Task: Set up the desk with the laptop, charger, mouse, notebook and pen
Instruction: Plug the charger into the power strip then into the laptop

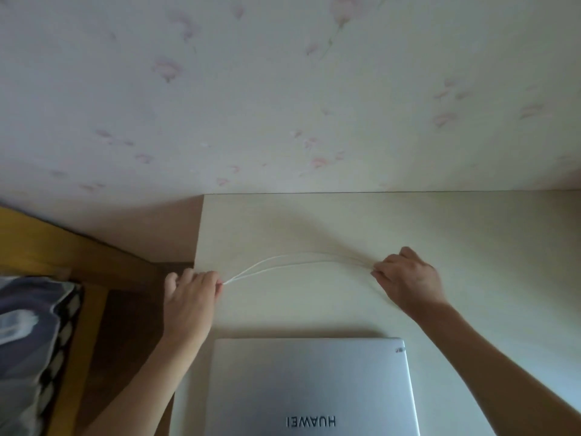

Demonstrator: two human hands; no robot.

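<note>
A silver laptop (pixel 311 385) lies on the cream desk (pixel 471 247), white cable (pixel 283 261) beyond it, pink-flowered pale wallpaper (pixel 283 89) behind, grey-patterned pillow (pixel 28 341) left.

Floral wallpaper (pixel 283 89), a wooden frame (pixel 78 247), perhaps a patterned pillow (pixel 28 341).

Pale floral wallpaper (pixel 251 89) backs a cream desk (pixel 471 247); brown floor (pixel 125 325).

1. The tabletop (pixel 471 240) under both hands is smooth, matt cream laminate.
2. The laptop (pixel 311 385), nearer than the hands, has a brushed silver metal lid with a soft sheen.
3. The charger cable (pixel 283 262) between the hands looks like smooth white plastic.
4. The wallpaper (pixel 251 89) beyond the hands is matt, finely textured paper.
5. The floor (pixel 125 325) beside the left hand (pixel 191 297) is dark wood.
</note>
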